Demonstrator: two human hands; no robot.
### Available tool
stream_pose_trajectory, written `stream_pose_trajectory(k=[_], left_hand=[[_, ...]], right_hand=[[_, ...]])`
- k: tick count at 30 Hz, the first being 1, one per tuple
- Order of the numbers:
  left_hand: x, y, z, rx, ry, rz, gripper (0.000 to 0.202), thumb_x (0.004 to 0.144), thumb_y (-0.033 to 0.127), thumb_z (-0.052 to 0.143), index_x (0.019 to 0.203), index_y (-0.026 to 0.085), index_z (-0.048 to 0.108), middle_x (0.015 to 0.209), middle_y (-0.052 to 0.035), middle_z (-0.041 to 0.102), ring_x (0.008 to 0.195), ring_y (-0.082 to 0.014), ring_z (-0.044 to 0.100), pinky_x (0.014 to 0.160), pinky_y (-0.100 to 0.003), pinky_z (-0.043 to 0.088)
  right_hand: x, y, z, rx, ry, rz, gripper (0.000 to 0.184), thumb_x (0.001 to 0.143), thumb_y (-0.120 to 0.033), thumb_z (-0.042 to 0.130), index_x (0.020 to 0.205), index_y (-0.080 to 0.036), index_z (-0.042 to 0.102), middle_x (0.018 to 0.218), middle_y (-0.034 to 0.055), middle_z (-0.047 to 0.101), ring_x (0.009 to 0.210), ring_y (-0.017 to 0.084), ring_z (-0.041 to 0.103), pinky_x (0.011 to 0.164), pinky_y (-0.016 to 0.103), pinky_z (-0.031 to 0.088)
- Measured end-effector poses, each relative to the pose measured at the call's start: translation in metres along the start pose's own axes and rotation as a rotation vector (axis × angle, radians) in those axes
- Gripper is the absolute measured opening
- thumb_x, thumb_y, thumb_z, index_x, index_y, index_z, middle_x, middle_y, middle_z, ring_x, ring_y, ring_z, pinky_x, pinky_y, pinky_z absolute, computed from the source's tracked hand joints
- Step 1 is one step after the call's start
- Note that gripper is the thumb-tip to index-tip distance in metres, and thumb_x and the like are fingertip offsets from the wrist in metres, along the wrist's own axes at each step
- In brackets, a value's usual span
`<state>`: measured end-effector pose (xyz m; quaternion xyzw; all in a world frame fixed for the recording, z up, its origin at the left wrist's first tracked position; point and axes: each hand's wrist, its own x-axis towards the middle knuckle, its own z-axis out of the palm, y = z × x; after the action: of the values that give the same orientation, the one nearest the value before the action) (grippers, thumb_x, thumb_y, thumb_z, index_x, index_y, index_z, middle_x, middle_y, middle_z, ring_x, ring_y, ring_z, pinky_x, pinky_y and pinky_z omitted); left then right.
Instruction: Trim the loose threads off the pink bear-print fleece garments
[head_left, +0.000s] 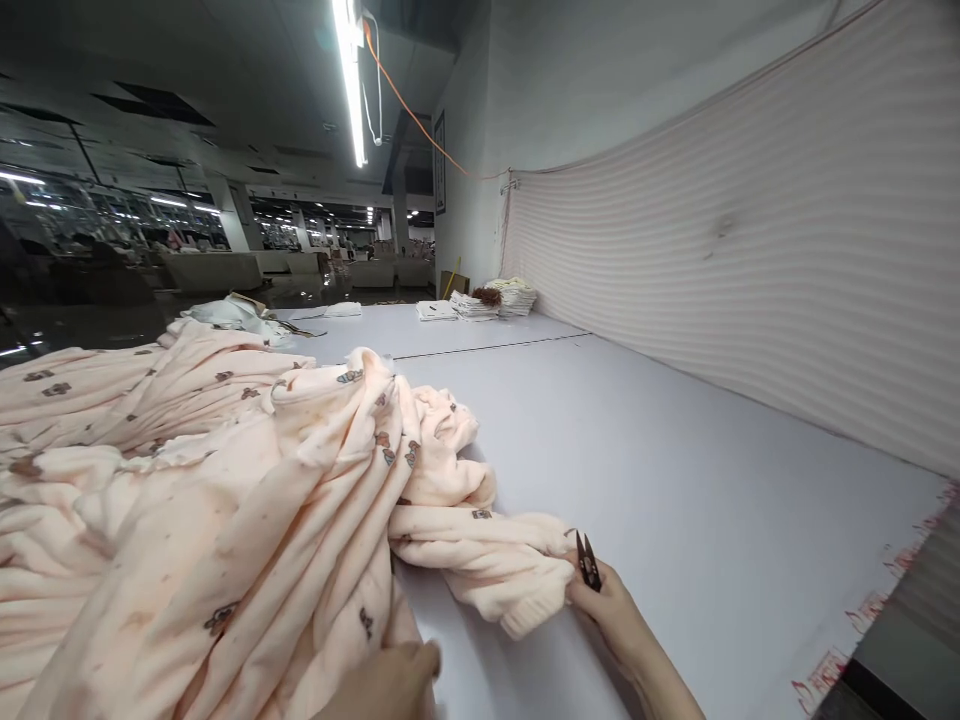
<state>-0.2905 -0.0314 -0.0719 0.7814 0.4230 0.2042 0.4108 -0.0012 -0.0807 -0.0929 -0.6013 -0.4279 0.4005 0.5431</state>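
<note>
You are standing in a garment factory: a long white bench [637, 440] runs ahead of you, heaped on its left with peach fleece garments [187, 480] printed with small brown motifs, and stacks of folded pieces [487, 298] sit at its far end. Striped cloth [750, 250] hangs along the wall on your right, a tube light [349, 80] runs overhead, and beyond the bench a wide open hall holds more work tables [214, 270] under rows of lamps. The thread snips [587, 562] in your right hand [611, 610] fit the same trade.
</note>
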Motion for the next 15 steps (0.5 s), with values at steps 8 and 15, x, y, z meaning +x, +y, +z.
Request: stream_pose_trajectory(k=[8, 15], left_hand=[[0.039, 0.024, 0.072, -0.145, 0.274, 0.094, 0.025, 0.081, 0.027, 0.046, 0.104, 0.02, 0.053, 0.099, -0.0101, 0.068, 0.083, -0.0244, 0.064, 0.071, -0.034, 0.049], [0.027, 0.027, 0.078, -0.132, 0.34, 0.177, 0.032, 0.073, 0.022, 0.046, 0.105, 0.021, 0.047, 0.09, -0.0052, 0.062, 0.081, -0.0217, 0.062, 0.076, -0.035, 0.049]], right_hand=[[-0.033, -0.002, 0.025, 0.079, 0.018, 0.013, 0.026, 0.069, -0.029, 0.067, 0.092, -0.018, 0.06, 0.055, -0.0088, 0.039, 0.046, 0.008, 0.033, 0.048, 0.02, 0.033], [-0.05, -0.016, 0.056, -0.235, 0.205, -0.352, 0.024, 0.082, -0.032, 0.056, 0.1, -0.022, 0.069, 0.096, 0.0055, 0.07, 0.087, 0.021, 0.064, 0.075, 0.025, 0.05]])
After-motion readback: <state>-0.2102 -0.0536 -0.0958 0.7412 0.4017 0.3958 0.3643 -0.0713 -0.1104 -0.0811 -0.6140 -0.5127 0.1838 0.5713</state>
